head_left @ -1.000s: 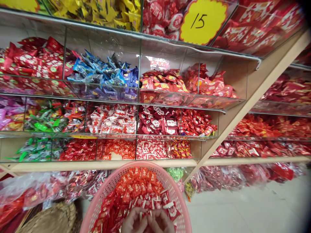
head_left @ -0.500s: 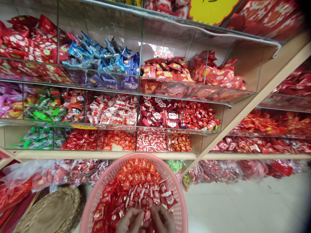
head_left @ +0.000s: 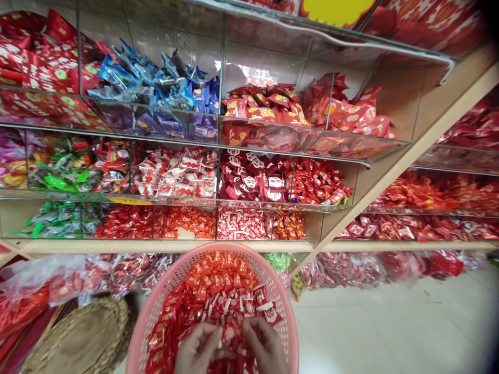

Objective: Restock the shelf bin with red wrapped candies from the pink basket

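Showing more fully than a second ago, a red-and-white sweet [head_left: 230, 333] within the pink basket [head_left: 287, 311] is flanked by the left hand [head_left: 197, 347] and right hand [head_left: 267, 345], now drawn apart, both pinched nearly closed, any grip indiscernible, suggesting it is being arranged.

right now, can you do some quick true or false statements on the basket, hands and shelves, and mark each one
1. The pink basket has holes in its sides. True.
2. Both hands rest on the shelves. False: the left hand and right hand are at the pink basket, with a small red-and-white packet between their fingertips.
3. The orange-red packets lie at the basket's end nearest the shelves. True.
4. The round woven piece is right of the basket in the picture. False: the round woven piece is left of it.
5. The blue packets sit higher than the green packets. True.
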The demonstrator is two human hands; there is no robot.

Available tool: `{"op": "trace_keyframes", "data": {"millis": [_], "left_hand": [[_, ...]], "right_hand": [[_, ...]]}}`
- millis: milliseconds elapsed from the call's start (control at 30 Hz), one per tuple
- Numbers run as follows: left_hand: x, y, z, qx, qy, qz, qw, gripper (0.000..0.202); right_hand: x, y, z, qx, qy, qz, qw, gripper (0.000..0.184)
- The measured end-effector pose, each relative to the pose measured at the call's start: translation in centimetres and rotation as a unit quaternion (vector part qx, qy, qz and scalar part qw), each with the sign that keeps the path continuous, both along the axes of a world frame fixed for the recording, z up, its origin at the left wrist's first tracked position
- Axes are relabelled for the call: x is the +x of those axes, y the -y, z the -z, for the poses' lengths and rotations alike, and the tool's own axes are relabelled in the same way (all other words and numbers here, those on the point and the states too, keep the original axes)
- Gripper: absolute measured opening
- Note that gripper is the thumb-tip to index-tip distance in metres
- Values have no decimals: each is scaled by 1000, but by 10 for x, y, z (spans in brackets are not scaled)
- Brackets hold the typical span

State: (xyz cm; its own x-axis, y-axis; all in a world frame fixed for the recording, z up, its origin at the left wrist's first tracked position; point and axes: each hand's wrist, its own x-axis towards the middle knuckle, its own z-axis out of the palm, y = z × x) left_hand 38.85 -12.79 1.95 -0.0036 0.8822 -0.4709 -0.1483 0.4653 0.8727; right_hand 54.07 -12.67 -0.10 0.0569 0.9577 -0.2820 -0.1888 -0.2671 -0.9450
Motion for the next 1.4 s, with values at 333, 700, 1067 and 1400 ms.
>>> {"op": "trace_keyframes", "data": {"millis": [333,700,1067,1400], "left_hand": [[-60,-49,5,144,-198,47,968,34],[-43,-61,30,161,-315,181,918,19],[-46,-68,25,166,-364,156,903,25],[-41,-36,48,217,-357,112,902,35]], "right_hand": [[30,0,-12,44,56,67,995,39],[34,3,-3,47,85,67,993,40],[32,3,-1,41,88,40,994,40],[29,0,-1,40,114,29,992,39]]}}
